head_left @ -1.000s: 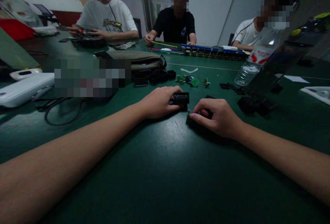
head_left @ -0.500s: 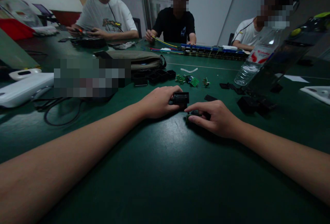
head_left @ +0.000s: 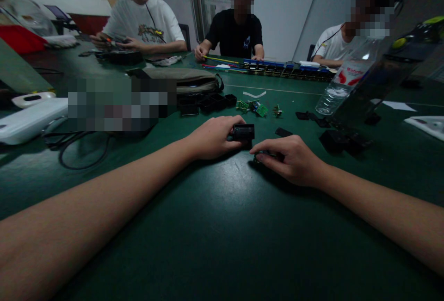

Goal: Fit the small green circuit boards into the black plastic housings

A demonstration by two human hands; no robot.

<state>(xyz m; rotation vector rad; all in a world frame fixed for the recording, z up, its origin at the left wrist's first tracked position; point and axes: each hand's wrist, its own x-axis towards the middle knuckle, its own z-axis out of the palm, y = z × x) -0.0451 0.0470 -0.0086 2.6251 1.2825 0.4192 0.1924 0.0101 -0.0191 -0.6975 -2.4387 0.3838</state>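
My left hand [head_left: 211, 137] rests on the green table [head_left: 222, 227] with its fingers closed on a small black plastic housing [head_left: 243, 132]. Just right of it, my right hand [head_left: 290, 158] lies curled over a small green circuit board [head_left: 262, 156], pinching it against the table; most of the board is hidden under the fingers. The two hands are almost touching. A flat black piece [head_left: 283, 132] lies just beyond my right hand.
Several black housings [head_left: 204, 103] and green circuit boards [head_left: 258, 107] lie further back, beside a khaki bag [head_left: 183, 80]. A plastic water bottle [head_left: 342, 83] leans at right near black parts [head_left: 342, 140]. White devices [head_left: 29, 118] and a cable [head_left: 79, 148] lie left. Three people work across the table.
My right hand's fingers shifted over the small board, spreading a little then curling down on it again. My left hand and the black housing stayed still.
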